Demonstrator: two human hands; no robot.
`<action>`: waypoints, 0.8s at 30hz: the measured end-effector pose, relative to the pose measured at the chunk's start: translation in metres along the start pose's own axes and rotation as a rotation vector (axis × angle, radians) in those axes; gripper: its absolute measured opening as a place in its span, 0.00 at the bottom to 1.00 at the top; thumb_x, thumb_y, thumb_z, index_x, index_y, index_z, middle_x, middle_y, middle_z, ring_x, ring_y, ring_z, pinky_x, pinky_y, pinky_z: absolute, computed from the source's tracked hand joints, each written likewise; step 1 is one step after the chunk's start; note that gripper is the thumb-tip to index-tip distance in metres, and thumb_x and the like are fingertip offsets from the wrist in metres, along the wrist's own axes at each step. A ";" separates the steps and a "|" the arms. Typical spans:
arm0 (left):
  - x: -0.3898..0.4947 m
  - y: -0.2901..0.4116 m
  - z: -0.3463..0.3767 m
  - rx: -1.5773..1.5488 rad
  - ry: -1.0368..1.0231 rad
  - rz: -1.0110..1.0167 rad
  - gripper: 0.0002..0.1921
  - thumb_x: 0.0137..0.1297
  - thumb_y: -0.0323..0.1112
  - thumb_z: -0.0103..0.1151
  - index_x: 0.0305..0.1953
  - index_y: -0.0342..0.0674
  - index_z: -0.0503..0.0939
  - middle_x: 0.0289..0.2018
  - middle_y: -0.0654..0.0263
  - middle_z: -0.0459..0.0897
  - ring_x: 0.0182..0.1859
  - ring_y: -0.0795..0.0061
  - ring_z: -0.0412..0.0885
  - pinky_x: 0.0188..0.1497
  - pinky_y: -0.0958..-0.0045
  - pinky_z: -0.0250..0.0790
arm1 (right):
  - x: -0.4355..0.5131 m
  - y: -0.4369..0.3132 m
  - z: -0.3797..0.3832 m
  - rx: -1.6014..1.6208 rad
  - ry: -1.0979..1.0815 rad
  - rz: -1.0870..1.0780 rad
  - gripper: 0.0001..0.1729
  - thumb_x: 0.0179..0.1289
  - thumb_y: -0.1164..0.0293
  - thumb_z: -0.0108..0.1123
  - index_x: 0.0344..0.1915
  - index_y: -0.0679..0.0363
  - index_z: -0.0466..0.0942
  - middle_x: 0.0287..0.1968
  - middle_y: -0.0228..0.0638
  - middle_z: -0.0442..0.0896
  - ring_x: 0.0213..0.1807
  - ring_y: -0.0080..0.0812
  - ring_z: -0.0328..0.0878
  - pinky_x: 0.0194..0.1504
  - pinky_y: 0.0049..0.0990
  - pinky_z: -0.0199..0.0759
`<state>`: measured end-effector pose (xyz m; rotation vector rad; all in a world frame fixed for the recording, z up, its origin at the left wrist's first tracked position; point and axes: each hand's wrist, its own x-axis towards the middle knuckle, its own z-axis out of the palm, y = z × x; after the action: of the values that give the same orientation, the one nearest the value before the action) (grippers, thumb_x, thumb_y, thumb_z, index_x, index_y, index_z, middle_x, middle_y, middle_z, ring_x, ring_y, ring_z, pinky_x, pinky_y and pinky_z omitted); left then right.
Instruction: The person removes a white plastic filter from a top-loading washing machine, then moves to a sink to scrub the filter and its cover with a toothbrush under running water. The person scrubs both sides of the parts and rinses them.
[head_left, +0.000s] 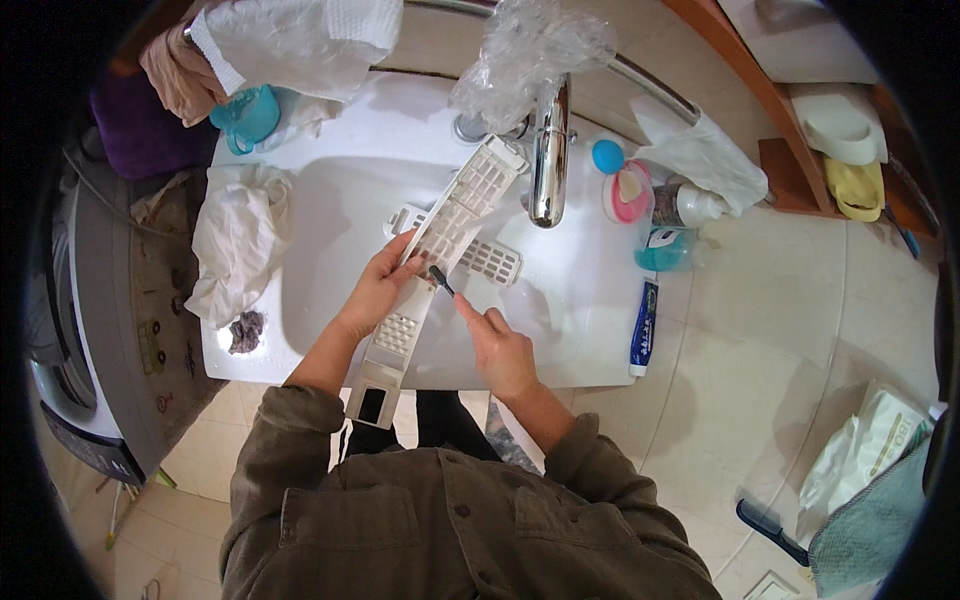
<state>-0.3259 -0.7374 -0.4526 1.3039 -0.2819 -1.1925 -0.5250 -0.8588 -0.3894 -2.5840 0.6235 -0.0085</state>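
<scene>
My left hand (373, 294) grips a long white plastic grid panel (476, 180) near its middle. The panel slants across the sink (324, 217), its top end close to the faucet (550, 165) and its lower end past the front rim. My right hand (506, 358) holds a small dark brush (441, 279), probably a toothbrush, its head against the panel just beside my left fingers. Partly covered by the panel, a second white slotted plastic piece (493, 262) lies in the basin. Most of the brush handle is hidden in my right hand.
A white cloth (241, 236) and a small dark wad (246, 332) rest on the sink's left ledge. A teal cup (246, 120) stands behind. Bottles (664, 250) and a toothpaste tube (643, 328) line the right side. Clear plastic (525, 60) drapes over the faucet.
</scene>
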 end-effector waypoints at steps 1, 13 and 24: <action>-0.002 0.000 0.001 0.006 0.010 -0.005 0.23 0.80 0.33 0.52 0.72 0.39 0.67 0.56 0.66 0.81 0.53 0.76 0.80 0.60 0.75 0.71 | -0.002 0.002 -0.002 -0.016 0.023 -0.016 0.33 0.63 0.80 0.57 0.68 0.43 0.77 0.33 0.36 0.74 0.28 0.44 0.79 0.31 0.39 0.76; 0.005 0.000 0.000 -0.263 -0.088 -0.175 0.24 0.82 0.38 0.50 0.75 0.45 0.67 0.56 0.68 0.82 0.51 0.81 0.82 0.53 0.76 0.77 | 0.022 -0.002 -0.023 0.015 -0.052 0.074 0.33 0.63 0.81 0.56 0.68 0.45 0.76 0.37 0.41 0.79 0.33 0.50 0.81 0.35 0.42 0.78; 0.022 0.006 0.001 -0.358 -0.093 -0.186 0.25 0.81 0.40 0.51 0.74 0.42 0.66 0.59 0.65 0.82 0.55 0.77 0.81 0.57 0.73 0.76 | 0.005 0.005 -0.032 0.031 -0.315 0.007 0.31 0.67 0.80 0.56 0.67 0.42 0.77 0.32 0.37 0.76 0.30 0.42 0.79 0.32 0.39 0.75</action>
<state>-0.3144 -0.7561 -0.4569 0.9784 -0.0089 -1.3909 -0.5266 -0.8793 -0.3643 -2.4800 0.5089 0.3806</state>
